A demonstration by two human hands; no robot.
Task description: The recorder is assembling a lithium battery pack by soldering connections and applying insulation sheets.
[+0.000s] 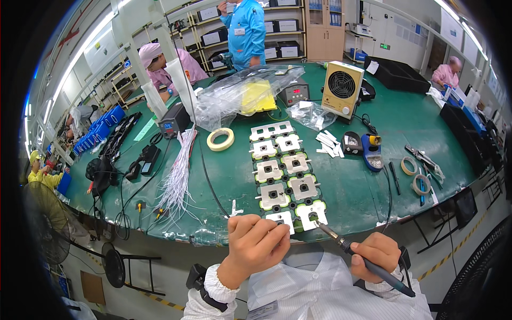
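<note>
Gripping a soldering iron (343,244) pen-fashion, apparently for fine control, the right hand (380,252) brings its tip to a pale plate (304,209) at the near end of a black-framed panel (288,178), laid lengthwise on the green table (234,176), presumably for reach; the left hand (256,244) curls its fingers beside it, holding what I cannot tell

Electronics workshop: soldering iron (342,242), workbench (349,186)
</note>
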